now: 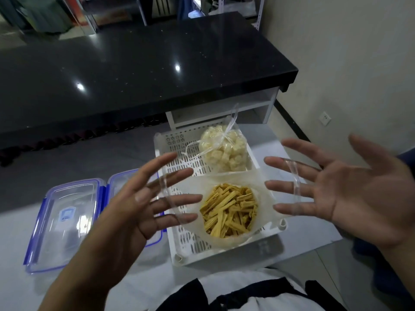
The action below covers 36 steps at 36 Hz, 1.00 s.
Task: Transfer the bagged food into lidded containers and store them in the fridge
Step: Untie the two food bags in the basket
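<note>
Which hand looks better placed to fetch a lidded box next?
Probably the left hand. The boxes lie on its side, partly beneath it, while the right hand hovers beyond the basket. Both have the bag handles looped over spread fingers.

Bare hands (pixel 125 212), forearms unsleeved; white top (pixel 247 290) with black strap or panel across front

Home kitchen: black stone counter (pixel 139 70), wall socket (pixel 325 118)

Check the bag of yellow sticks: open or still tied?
Open. The bag is stretched wide between left hand and right hand, handle loops over spread fingers, sticks showing through its mouth.
</note>
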Tool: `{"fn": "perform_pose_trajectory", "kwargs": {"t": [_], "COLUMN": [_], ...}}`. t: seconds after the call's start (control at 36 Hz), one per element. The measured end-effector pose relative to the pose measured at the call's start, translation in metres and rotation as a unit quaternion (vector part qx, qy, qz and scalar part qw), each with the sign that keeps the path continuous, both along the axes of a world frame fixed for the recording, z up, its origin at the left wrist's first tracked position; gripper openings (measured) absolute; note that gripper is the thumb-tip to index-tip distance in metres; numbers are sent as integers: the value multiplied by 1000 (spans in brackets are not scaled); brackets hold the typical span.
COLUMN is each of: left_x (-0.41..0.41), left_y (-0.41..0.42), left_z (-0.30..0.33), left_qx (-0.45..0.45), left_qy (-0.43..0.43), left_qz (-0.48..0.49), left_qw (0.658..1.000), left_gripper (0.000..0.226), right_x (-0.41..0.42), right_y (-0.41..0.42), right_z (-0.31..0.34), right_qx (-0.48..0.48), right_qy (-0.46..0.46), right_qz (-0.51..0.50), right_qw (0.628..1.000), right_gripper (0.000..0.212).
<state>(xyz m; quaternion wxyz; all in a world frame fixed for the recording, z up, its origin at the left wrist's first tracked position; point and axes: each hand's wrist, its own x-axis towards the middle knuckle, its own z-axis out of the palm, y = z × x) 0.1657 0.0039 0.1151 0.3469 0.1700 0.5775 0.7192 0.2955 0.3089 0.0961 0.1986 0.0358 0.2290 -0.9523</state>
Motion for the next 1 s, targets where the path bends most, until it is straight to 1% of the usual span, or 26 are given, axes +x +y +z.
{"fn": "perform_pose_trajectory", "kwargs": {"t": [0.06, 0.14, 0.19, 0.22, 0.25, 0.28, 0.31, 0.33, 0.39, 0.42, 0.44, 0.47, 0.5, 0.56, 0.58, 0.67, 0.75, 0.81, 0.83, 0.89, 0.94, 1.0], "left_x": [-7, -15, -21, -23, -26, -28, -30, -33, -43, -49, -57, -66, -74, -90, -98, -122, -139, -147, -151, -156, -157, -156], "left_y": [-4, -7, -7, -8, -10, -13, -16, -19, -22, -21, -18, -14, -9, 8, 18, 59, 100, 123, 132, 148, 158, 163], "left_z": [1, 0, -2, -3, -4, -5, -5, -4, 0, 2, 5, 7, 9, 9, 7, -4, -25, -44, -52, -67, -78, -87], "left_qx": [3, -12, -52, -82, -115, -149, -179, -201, -234, -252, -270, -286, -300, -325, -336, -363, -391, -404, -407, -406, -410, -414], "left_qy": [-1, 10, 21, 37, 65, 99, 136, 171, 213, 227, 242, 259, 275, 303, 317, 370, 439, 467, 472, 473, 450, 414], "left_qz": [-5, -17, -15, -12, -8, -1, 9, 19, 29, 25, 16, 5, -6, -40, -66, -125, -165, -179, -179, -174, -162, -145], "left_qw": [1000, 1000, 998, 996, 991, 984, 974, 964, 948, 941, 932, 923, 914, 895, 885, 846, 792, 766, 761, 763, 777, 798], "left_gripper": [91, 89, 89, 87, 83, 78, 74, 70, 68, 68, 66, 61, 56, 49, 50, 67, 70, 67, 64, 58, 56, 58], "right_x": [-3, -10, -10, -10, -11, -15, -20, -27, -34, -37, -42, -47, -51, -63, -72, -104, -133, -150, -157, -167, -172, -174], "right_y": [6, 14, 21, 26, 35, 48, 66, 75, 78, 81, 84, 83, 80, 70, 64, 45, 32, 26, 23, 15, 8, 1], "right_z": [5, 5, 3, 0, -7, -15, -15, -7, 6, 8, 10, 12, 14, 17, 15, 1, -17, -32, -40, -55, -69, -80], "right_qx": [22, 39, 59, 82, 125, 196, 284, 384, 553, 610, 651, 680, 698, 717, 724, 749, 775, 796, 809, 836, 857, 864], "right_qy": [-2, 1, -24, -45, -64, -93, -78, -48, -47, -46, -48, -42, -29, -11, -8, -3, 14, 32, 37, 29, 24, 21], "right_qz": [-11, 6, 26, 29, 34, 35, 18, 8, 4, 7, 2, -7, -17, -34, -43, -53, -12, 12, 14, 0, -26, -45], "right_qw": [1000, 999, 998, 995, 990, 975, 956, 922, 832, 791, 757, 732, 715, 696, 688, 661, 632, 604, 587, 549, 514, 502], "right_gripper": [71, 70, 69, 67, 67, 67, 68, 71, 77, 77, 76, 74, 71, 65, 63, 53, 53, 54, 56, 59, 56, 49]}}
